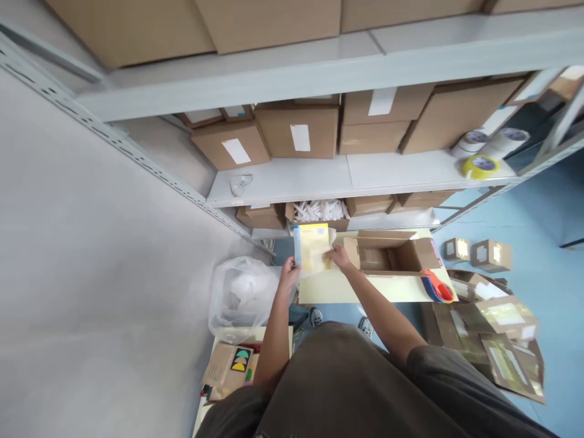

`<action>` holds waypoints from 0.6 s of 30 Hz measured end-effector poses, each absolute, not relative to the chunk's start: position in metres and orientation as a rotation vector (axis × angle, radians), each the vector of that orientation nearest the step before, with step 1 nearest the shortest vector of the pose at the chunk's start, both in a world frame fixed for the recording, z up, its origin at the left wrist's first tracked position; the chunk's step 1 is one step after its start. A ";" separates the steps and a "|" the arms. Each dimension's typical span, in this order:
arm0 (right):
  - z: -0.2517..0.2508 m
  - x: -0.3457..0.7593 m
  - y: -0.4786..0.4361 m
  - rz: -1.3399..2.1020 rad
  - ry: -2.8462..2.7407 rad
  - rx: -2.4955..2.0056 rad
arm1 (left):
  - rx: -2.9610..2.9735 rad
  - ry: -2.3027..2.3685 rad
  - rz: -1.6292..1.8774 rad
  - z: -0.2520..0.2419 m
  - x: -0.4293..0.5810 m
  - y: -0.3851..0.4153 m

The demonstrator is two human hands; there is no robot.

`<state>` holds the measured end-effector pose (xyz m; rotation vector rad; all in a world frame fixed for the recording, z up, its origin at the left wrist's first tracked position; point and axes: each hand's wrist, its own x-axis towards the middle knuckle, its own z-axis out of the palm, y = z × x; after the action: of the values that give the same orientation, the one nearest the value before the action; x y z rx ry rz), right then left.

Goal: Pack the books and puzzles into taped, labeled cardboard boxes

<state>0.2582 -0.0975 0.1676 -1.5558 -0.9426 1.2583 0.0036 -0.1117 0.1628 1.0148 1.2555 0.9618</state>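
Note:
A flat yellow packet (312, 243) with a blue left edge is held up over the table, a thin translucent wrapper showing around it. My left hand (289, 273) is closed on its lower left corner. At its right side, my right hand (336, 256) grips the wrapper and packet edge; the fingertips are partly blurred. What the packet contains cannot be made out. Just right of my right hand, an open cardboard box (387, 258) lies on the pale yellow table (331, 292).
Grey shelving (292, 179) with cardboard boxes rises ahead. A box of white paper strips (322, 210) sits behind the packet. A red-and-blue tape dispenser (438, 287) stands at the table's right end. A translucent plastic bag (244, 292) is at left; flattened cardboard (506, 340) lies right.

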 end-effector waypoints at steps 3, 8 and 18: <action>0.204 0.296 -0.113 1.272 -0.907 -1.440 | 1.007 1.218 0.994 0.185 0.034 -0.124; 0.240 0.393 -0.151 1.271 -0.847 -1.335 | 1.059 1.155 0.936 0.202 0.126 -0.132; 0.252 0.560 -0.223 1.128 -0.820 -1.385 | 1.292 0.998 0.740 0.201 0.304 -0.131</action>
<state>0.5599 -0.2229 0.2524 -1.3852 -0.8198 1.1285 0.3037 -0.1309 0.2010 1.2919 0.9984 0.7401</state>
